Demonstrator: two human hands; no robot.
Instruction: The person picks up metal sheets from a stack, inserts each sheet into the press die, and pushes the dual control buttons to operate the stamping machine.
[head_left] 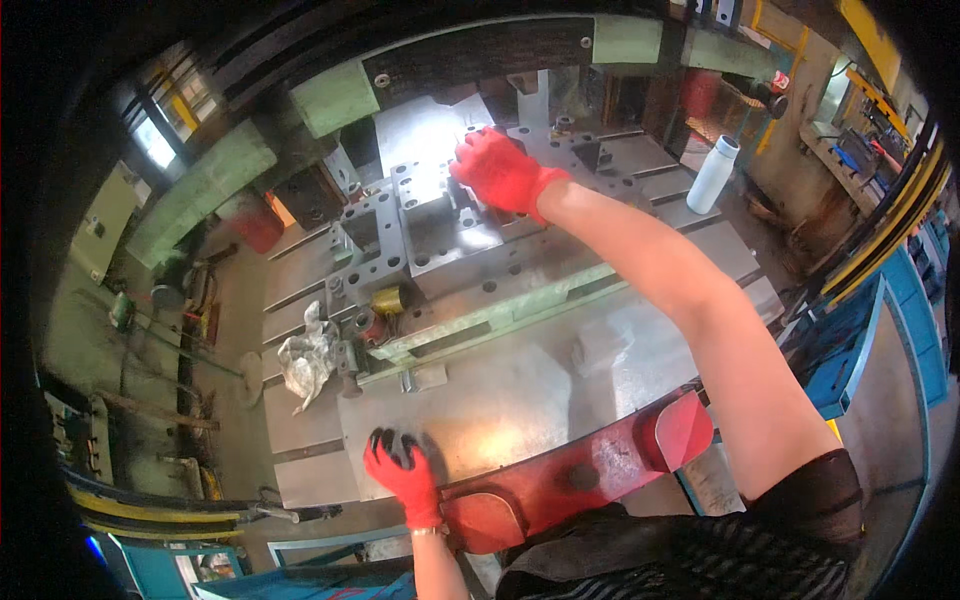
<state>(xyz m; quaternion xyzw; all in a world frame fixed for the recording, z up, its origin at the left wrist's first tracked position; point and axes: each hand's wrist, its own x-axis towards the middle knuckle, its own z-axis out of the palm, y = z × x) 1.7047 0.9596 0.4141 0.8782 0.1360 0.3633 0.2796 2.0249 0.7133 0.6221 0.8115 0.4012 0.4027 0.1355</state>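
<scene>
My right hand point(500, 175), in a red glove, reaches far over the steel die block point(440, 250) on the press bed. Its fingers are curled closed beside the brightly lit metal sheet point(410, 130); whatever they may hold is hidden. Near the front left, my left hand point(402, 478), in a red glove with black fingertips, rests on the edge of a flat metal plate point(500, 410). Its fingers are apart and nothing is in them. A crumpled whitish rag point(310, 357) lies beyond it, beside a brass-coloured cylinder point(390, 300).
A white bottle point(713, 175) stands at the right back of the slotted bed. Across the front runs a red machine part point(585, 470). Green press frame parts point(200, 190) rise at the left and back. Blue metal frames point(860, 350) stand at the right.
</scene>
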